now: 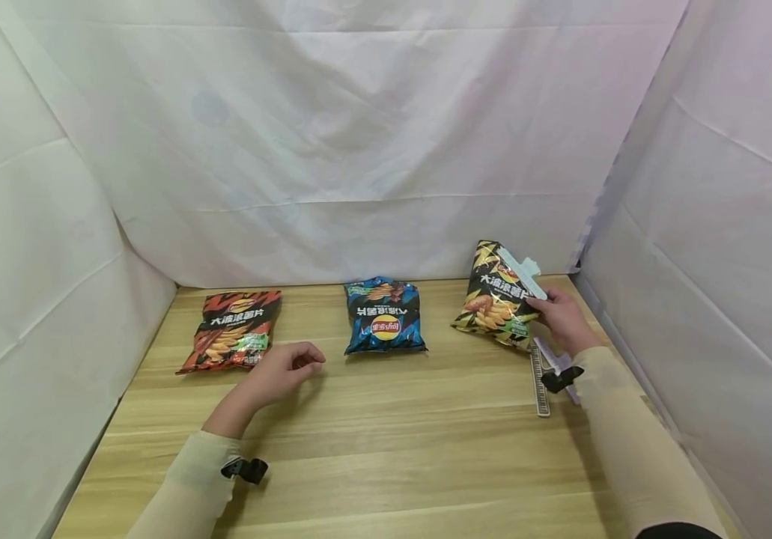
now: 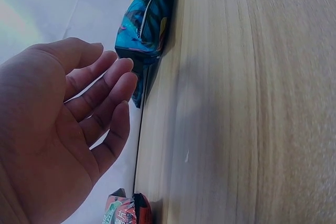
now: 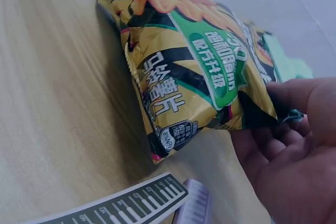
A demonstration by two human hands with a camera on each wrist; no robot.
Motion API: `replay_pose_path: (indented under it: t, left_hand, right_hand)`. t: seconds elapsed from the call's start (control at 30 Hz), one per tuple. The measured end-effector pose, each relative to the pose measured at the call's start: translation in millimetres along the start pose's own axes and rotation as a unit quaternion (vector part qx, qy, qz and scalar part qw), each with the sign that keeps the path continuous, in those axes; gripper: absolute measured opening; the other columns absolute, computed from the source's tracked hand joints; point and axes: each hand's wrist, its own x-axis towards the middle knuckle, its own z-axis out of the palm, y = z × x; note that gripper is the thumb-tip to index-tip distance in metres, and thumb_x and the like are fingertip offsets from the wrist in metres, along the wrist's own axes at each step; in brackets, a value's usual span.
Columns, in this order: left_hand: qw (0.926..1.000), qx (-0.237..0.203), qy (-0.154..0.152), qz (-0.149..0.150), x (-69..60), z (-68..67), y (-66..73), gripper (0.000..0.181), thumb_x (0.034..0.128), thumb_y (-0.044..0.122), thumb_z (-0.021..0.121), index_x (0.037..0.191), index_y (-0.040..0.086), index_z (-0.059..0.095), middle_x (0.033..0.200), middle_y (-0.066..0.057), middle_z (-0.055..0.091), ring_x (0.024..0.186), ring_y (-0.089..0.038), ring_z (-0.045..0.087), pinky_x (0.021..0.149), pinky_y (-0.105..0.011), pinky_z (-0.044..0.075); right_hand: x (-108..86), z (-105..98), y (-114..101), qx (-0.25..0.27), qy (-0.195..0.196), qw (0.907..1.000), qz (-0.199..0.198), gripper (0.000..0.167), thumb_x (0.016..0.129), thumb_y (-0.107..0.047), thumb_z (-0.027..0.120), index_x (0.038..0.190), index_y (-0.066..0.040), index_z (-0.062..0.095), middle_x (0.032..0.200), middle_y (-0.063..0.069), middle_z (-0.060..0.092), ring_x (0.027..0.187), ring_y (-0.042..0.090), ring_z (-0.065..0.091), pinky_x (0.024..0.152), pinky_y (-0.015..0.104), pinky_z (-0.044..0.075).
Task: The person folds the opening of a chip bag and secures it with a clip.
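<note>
My right hand [image 1: 566,318] grips the right edge of a yellow-and-black chip bag [image 1: 493,299], thumb in front and fingers behind. A pale mint bag clip [image 1: 520,273] lies along that bag's upper right edge, just above the thumb. In the right wrist view the bag [image 3: 173,61] is tilted, its lower corner raised off the table. My left hand [image 1: 284,370] hovers over the table with loosely bent fingers and holds nothing. It is nearest to a red-and-black chip bag [image 1: 233,326]. A blue chip bag [image 1: 386,318] lies beyond it to the right, printed upside down to me.
Below the right hand lie a black-and-white clip with scale marks [image 1: 539,382] and a lilac clip [image 1: 552,358], partly hidden by the wrist camera. The wooden table [image 1: 386,449] is bordered by white cloth [image 1: 359,150] at the back and both sides.
</note>
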Motion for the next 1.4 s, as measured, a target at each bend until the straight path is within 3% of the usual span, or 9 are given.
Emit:
replay_pose_path:
  t: [0.1, 0.23, 0.4, 0.53, 0.63, 0.8, 1.17, 1.4]
  left_hand:
    - [1.0000, 0.002, 0.003, -0.006, 2.1, 3.1, -0.6, 0.014, 0.1112, 0.017, 0.071, 0.120, 0.010, 0.080, 0.112, -0.001, 0.077, 0.099, -0.015, 0.068, 0.085, -0.038, 0.057]
    - [1.0000, -0.003, 0.003, -0.009, 2.3, 2.9, -0.4, 0.015, 0.1115, 0.017, 0.071, 0.120, 0.010, 0.080, 0.113, -0.001, 0.077, 0.100, -0.015, 0.069, 0.086, -0.038, 0.057]
    - [1.0000, -0.002, 0.003, -0.005, 2.5, 2.7, -0.3, 0.014, 0.1115, 0.017, 0.070, 0.120, 0.010, 0.080, 0.112, -0.001, 0.077, 0.099, -0.015, 0.069, 0.085, -0.039, 0.058]
    - [1.0000, -0.001, 0.003, -0.005, 2.6, 2.7, -0.7, 0.014, 0.1112, 0.016, 0.071, 0.120, 0.010, 0.080, 0.111, 0.000, 0.077, 0.098, -0.015, 0.069, 0.084, -0.037, 0.058]
    - [1.0000, -0.003, 0.004, -0.003, 2.5, 3.0, -1.3, 0.014, 0.1110, 0.016, 0.071, 0.120, 0.010, 0.080, 0.110, 0.001, 0.077, 0.098, -0.015, 0.069, 0.084, -0.036, 0.058]
    - [1.0000, -0.004, 0.005, -0.002, 2.5, 3.2, -2.1, 0.014, 0.1111, 0.016, 0.071, 0.120, 0.010, 0.080, 0.110, 0.001, 0.077, 0.097, -0.015, 0.069, 0.082, -0.036, 0.058]
    - [1.0000, 0.004, 0.005, -0.003, 3.4, 2.1, 0.6, 0.014, 0.1113, 0.018, 0.071, 0.119, 0.011, 0.080, 0.108, 0.003, 0.076, 0.096, -0.014, 0.068, 0.083, -0.039, 0.057]
    - [1.0000, 0.001, 0.005, -0.006, 3.4, 2.2, 2.1, 0.016, 0.1116, 0.020, 0.071, 0.121, 0.010, 0.080, 0.109, 0.003, 0.076, 0.098, -0.014, 0.069, 0.083, -0.037, 0.058]
  right_hand:
    - [7.3, 0, 12, -0.061, 0.025, 0.9978, 0.012, 0.046, 0.114, -0.018, 0.064, 0.145, 0.015, 0.053, 0.105, -0.004, 0.067, 0.087, 0.002, 0.068, 0.084, 0.022, 0.059]
    - [6.6, 1, 16, -0.103, 0.051, 0.9932, 0.020, 0.057, 0.115, -0.026, 0.063, 0.154, 0.013, 0.050, 0.125, 0.015, 0.066, 0.091, 0.005, 0.067, 0.084, 0.021, 0.058]
    - [4.9, 4, 16, -0.136, 0.068, 0.9877, 0.035, 0.065, 0.115, -0.034, 0.060, 0.165, 0.005, 0.044, 0.152, 0.028, 0.055, 0.116, 0.022, 0.063, 0.091, 0.023, 0.052]
    - [4.7, 6, 16, -0.150, 0.074, 0.9848, 0.048, 0.065, 0.115, -0.036, 0.058, 0.166, 0.002, 0.045, 0.161, 0.028, 0.050, 0.138, 0.034, 0.054, 0.108, 0.039, 0.050]
    - [3.2, 6, 17, -0.150, 0.076, 0.9842, 0.055, 0.064, 0.115, -0.037, 0.058, 0.165, 0.001, 0.047, 0.165, 0.026, 0.047, 0.146, 0.037, 0.049, 0.119, 0.050, 0.045]
    - [-2.0, 6, 18, -0.149, 0.068, 0.9849, 0.056, 0.064, 0.116, -0.039, 0.057, 0.163, 0.003, 0.047, 0.169, 0.028, 0.042, 0.153, 0.044, 0.043, 0.125, 0.058, 0.037]
    - [-4.4, 3, 13, -0.147, 0.069, 0.9836, 0.078, 0.070, 0.114, -0.044, 0.058, 0.167, 0.000, 0.044, 0.171, 0.026, 0.038, 0.160, 0.047, 0.032, 0.128, 0.064, 0.029]
    - [-8.3, 3, 3, -0.157, 0.065, 0.9840, 0.054, 0.074, 0.114, -0.049, 0.056, 0.167, 0.000, 0.042, 0.171, 0.027, 0.039, 0.157, 0.048, 0.036, 0.127, 0.063, 0.032]
